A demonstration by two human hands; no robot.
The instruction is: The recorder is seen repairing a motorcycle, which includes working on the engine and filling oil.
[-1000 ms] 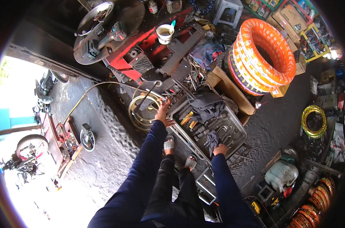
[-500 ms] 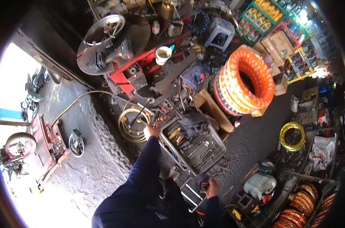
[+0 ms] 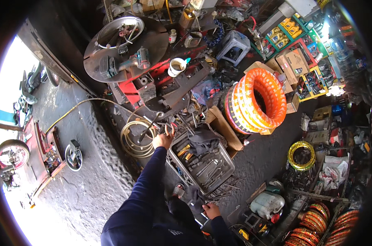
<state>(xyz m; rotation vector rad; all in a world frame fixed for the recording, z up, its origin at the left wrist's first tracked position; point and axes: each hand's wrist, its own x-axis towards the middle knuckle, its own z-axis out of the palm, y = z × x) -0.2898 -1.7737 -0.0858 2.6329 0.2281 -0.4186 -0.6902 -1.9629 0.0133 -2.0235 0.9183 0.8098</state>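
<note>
My left hand (image 3: 163, 139) is at the upper-left corner of the grey tool tray (image 3: 229, 166), fingers apart near tool handles (image 3: 175, 125); whether they touch any is unclear. The tray holds wrenches (image 3: 210, 168), yellow-handled tools (image 3: 185, 151) and a dark cloth (image 3: 200, 139). Coiled hoses (image 3: 130, 135) lie left of my left hand. My right hand (image 3: 211, 210), lower and right of it, is closed on a grey rag (image 3: 196, 197) below the tray.
Stacked orange-wrapped rings (image 3: 255, 100) stand upper right, cardboard (image 3: 225, 129) beside the tray. A red stand (image 3: 130, 92) with a power tool (image 3: 134, 61) is above. A jerrycan (image 3: 267, 205) stands lower right, a motorcycle wheel (image 3: 13, 153) far left, shelves (image 3: 296, 61) at back.
My view has tilted, showing more shelving. My right hand has moved with the rag from over the tray to below it. My left hand remains at the tray's corner.
</note>
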